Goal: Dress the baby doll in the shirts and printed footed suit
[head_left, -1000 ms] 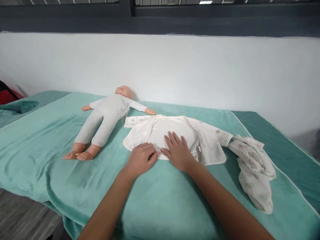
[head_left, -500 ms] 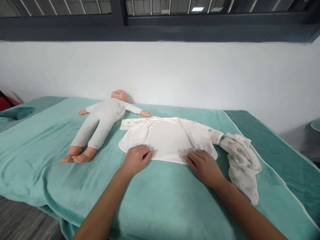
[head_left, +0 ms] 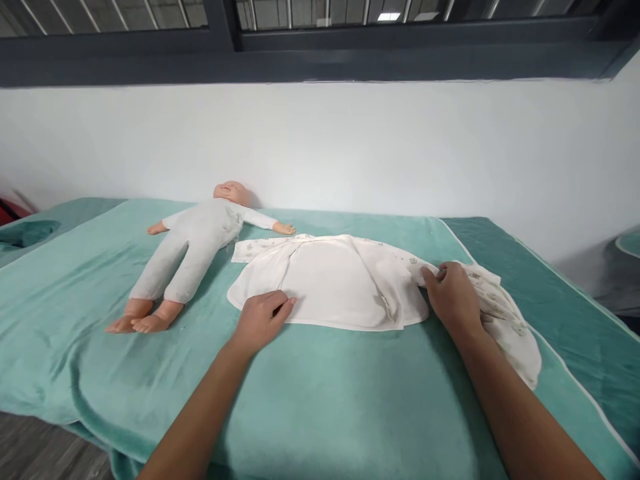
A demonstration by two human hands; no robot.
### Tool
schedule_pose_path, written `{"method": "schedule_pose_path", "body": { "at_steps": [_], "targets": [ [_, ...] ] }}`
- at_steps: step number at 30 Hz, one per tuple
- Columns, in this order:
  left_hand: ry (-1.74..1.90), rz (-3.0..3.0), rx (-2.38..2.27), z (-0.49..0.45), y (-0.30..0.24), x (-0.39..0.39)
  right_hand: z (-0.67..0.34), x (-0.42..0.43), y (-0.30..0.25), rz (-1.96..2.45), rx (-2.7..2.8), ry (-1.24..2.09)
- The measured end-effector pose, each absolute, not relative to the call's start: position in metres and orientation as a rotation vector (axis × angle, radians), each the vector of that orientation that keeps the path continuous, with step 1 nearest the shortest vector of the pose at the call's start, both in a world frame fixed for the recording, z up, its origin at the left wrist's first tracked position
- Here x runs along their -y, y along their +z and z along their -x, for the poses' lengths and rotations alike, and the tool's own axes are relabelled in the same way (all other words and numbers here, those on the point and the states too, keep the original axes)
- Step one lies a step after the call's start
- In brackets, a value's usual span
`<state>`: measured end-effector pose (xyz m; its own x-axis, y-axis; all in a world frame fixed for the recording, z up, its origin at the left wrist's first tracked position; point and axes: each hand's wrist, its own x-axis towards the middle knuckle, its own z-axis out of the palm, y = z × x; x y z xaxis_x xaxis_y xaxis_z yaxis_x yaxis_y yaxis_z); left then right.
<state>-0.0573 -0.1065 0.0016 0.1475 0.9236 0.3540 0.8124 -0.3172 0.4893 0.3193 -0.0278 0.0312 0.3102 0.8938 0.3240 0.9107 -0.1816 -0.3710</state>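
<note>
A white baby top [head_left: 330, 280] lies spread flat on the teal blanket [head_left: 325, 400]. My left hand [head_left: 260, 319] rests on the top's near hem, fingers loosely curled and pressing the cloth down. My right hand [head_left: 453, 297] is at the top's right sleeve, fingers bent and pinching the cloth where it meets a bunched printed white garment [head_left: 505, 320]. A baby doll [head_left: 193, 243] in a grey suit lies on its back to the left of the top, one arm touching the top's left sleeve.
The blanket covers a table that runs against a white wall [head_left: 350, 147]. A darker teal cover [head_left: 575, 293] lies at the right, another at the far left. The near table edge drops to a grey floor at the lower left.
My right hand slid from the middle of the top along its hem to the right sleeve. My left hand stayed on the near hem. The top now lies flatter.
</note>
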Motion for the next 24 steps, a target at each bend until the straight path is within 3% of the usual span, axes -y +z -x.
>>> {"method": "schedule_pose_path", "body": {
  "at_steps": [7, 13, 19, 24],
  "targets": [
    [0.919, -2.178, -1.714, 0.058, 0.001, 0.107, -0.325, 0.015, 0.021, 2.153, 1.693, -0.164],
    [1.115, -2.035, -1.762, 0.06, 0.005, 0.108, -0.325, 0.014, 0.012, 1.762, 1.77, -0.405],
    [1.168, -1.744, -1.814, 0.06, 0.009, 0.101, -0.315, 0.021, 0.005, 1.587, 1.919, -0.154],
    [1.172, -1.36, -1.55, 0.076, 0.029, 0.102, -0.287, 0.024, 0.022, 1.506, 1.91, -0.123]
  ]
}}
